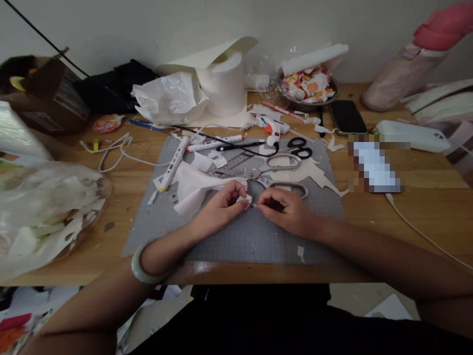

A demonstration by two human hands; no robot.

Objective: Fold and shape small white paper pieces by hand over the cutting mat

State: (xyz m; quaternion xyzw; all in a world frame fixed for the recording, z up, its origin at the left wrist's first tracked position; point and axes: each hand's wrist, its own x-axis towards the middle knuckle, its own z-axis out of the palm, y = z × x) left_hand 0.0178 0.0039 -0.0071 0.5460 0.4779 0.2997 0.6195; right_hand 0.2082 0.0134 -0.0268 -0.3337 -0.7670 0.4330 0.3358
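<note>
A small white scrap of paper (247,199) is pinched between the fingertips of the left hand (218,209) and met by the closed fingertips of the right hand (286,209) — both resting on the grey cutting mat (229,236) on the wooden desk (388,217). Large steel scissors (275,175) lie just behind the hands — beside crumpled white paper (194,185).

pixelated patch (377,167) unreadable; pink bottle (417,59) cut off at edge
</note>
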